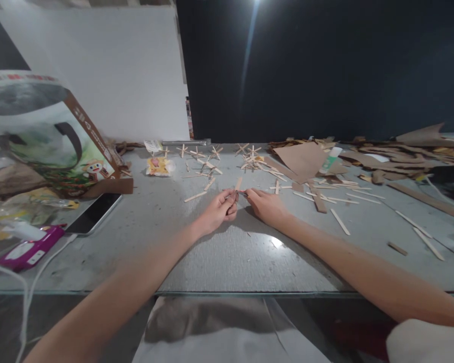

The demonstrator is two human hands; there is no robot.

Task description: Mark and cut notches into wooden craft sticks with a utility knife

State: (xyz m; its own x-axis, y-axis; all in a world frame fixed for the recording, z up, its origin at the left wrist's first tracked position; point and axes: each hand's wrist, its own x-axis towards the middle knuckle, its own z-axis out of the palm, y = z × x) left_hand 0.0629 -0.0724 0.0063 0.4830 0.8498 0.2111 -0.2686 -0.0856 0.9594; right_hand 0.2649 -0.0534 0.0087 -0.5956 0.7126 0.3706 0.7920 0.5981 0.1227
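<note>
My left hand [223, 205] is closed, its fingers pinching a flat wooden craft stick [238, 184] that points up and away from me. Close on its right, my right hand [267, 205] is also closed, gripping something thin with a reddish part that shows between the two hands; its kind is too small to tell. The thin thing meets or nearly meets the stick at my left fingertips. Both hands are low over the grey table [212, 262]. Just beyond them lie loose craft sticks [195, 196] and several crossed-stick pieces [253, 160].
To the left are a phone [94, 214], a purple device [32, 248] with white cables, a large printed bag [41, 136] and a small yellow packet [160, 166]. At right lie brown cardboard [300, 157], a green-and-white tube [330, 160] and scattered sticks [340, 222]. A dark panel [325, 70] stands behind.
</note>
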